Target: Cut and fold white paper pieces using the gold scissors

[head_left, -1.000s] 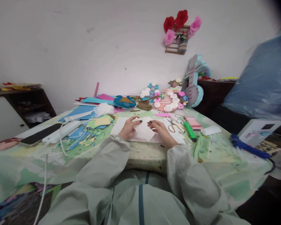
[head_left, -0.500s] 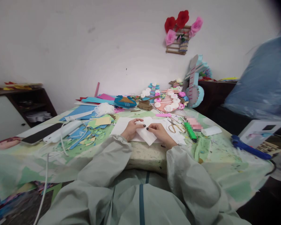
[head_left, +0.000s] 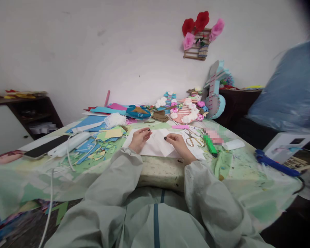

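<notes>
The right hand (head_left: 177, 144) pinches a folded white paper (head_left: 163, 146) on the table's (head_left: 237, 162) near edge; the left hand (head_left: 139, 137) rests open, just left. Best to press creases flat, edges aligned.

A white paper (head_left: 162, 146) lay flat on the table's near edge, folded into a small angled piece with one corner pointing toward the person. It rested on larger white sheets (head_left: 134, 139), between both hands.
</notes>
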### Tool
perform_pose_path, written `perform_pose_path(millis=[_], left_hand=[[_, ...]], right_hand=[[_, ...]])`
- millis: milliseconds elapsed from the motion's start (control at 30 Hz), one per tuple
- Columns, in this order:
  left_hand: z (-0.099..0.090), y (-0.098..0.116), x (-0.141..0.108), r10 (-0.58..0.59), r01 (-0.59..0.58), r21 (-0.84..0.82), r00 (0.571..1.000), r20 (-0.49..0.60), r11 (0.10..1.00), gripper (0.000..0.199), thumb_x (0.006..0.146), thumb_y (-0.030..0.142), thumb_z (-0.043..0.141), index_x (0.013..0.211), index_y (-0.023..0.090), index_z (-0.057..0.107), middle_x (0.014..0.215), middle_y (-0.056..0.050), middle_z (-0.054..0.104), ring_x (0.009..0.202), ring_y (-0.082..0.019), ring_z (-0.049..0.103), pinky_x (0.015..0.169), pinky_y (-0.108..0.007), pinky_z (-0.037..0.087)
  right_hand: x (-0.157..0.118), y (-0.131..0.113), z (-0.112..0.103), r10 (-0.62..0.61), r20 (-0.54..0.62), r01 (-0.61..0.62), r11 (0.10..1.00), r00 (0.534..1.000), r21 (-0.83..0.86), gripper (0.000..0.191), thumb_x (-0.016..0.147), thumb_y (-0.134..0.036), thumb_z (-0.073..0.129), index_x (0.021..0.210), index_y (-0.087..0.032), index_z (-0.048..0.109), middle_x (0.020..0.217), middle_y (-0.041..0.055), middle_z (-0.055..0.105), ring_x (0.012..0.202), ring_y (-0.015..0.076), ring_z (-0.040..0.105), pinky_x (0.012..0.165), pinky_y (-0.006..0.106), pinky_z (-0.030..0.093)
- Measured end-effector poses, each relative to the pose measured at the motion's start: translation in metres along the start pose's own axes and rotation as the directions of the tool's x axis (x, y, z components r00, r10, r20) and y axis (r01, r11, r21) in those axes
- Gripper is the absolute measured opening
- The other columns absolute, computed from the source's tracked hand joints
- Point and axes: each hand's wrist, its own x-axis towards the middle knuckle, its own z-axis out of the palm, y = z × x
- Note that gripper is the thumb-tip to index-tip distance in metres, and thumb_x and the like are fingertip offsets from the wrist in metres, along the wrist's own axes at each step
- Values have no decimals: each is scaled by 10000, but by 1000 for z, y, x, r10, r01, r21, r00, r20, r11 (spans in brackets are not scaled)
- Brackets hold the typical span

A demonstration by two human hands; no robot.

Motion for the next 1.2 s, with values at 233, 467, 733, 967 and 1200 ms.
perform_pose_path(millis=[233,467,733,967,1200], left_hand=[[17,-8,-22,-199,160,153,936,290,975,310,630,234,784,822,116,572,802,-82,648,679,-193,662,695,-354,529],[17,-18,-21,-95,39,216,963,251,976,244,594,122,778,742,81,589,717,-43,635,673,-129,628,723,-307,530],[17,-17,-18,23,-56,215,988,155,975,389,520,137,824,821,119,578,726,-52,669,696,-145,640,733,-328,524],[19,-19,-16,34,-64,194,987,154,979,385,470,235,846,750,113,612,708,-28,662,678,-127,619,725,-310,520],[19,-22,-15,52,-70,185,994,99,980,332,469,205,828,683,107,594,642,-13,623,659,-121,600,725,-304,510]], right_hand=[[6,12,-6,-1,-187,9,999,982,44,269,640,-418,685,690,-155,665,630,21,615,576,130,502,582,270,407],[7,16,-5,103,-203,-85,992,974,97,274,576,-401,719,676,-152,664,641,38,641,598,148,556,618,293,473],[5,15,-5,143,-159,-122,983,977,135,280,534,-363,763,703,-155,682,684,46,663,636,158,582,652,312,486],[7,19,-4,163,-187,-149,985,969,86,250,533,-322,750,688,-150,655,639,22,625,582,129,547,595,285,458],[8,20,-3,131,-203,-125,991,970,43,199,553,-309,712,617,-156,602,566,-4,573,537,115,514,558,265,423]])
